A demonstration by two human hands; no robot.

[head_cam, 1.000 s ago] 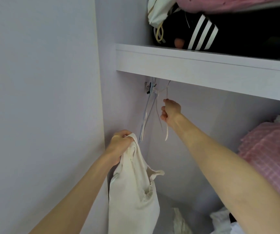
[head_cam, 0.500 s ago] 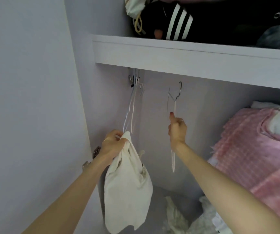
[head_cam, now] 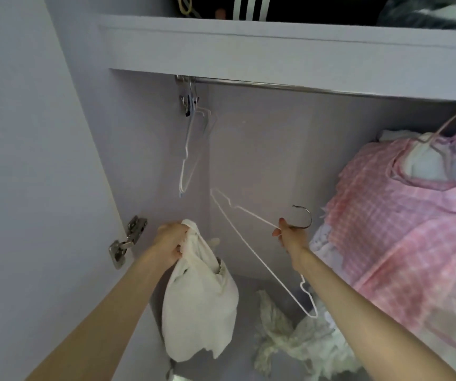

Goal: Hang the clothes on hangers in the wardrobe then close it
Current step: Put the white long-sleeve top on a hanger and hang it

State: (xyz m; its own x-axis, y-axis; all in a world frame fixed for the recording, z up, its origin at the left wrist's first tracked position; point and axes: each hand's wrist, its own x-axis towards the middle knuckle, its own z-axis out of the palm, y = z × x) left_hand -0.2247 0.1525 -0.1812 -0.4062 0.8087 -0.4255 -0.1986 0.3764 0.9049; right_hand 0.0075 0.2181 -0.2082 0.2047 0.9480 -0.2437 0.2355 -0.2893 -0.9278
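An open wardrobe [head_cam: 262,149] with pale lilac walls fills the view, its door swung out on the left with a metal hinge [head_cam: 128,242] at the door's inner edge. Nearest, crumpled white clothes [head_cam: 298,345] lie on the wardrobe floor. Above them, the left hand [head_cam: 170,242] has its fingers curled tight around the bunched top of a white garment [head_cam: 199,309], which hangs down loosely near the left wall. The right hand [head_cam: 290,236] pinches the neck of a white wire hanger [head_cam: 251,254] just below its metal hook; the hanger is off the rail and tilted, one end pointing up and left, the other down toward the floor. A pink checked garment [head_cam: 402,229] hangs at the right side. Farther back, empty hangers [head_cam: 193,149] dangle from the metal rail [head_cam: 276,85] at its left end. On the shelf [head_cam: 276,48] above sit dark clothes with white stripes [head_cam: 251,8].
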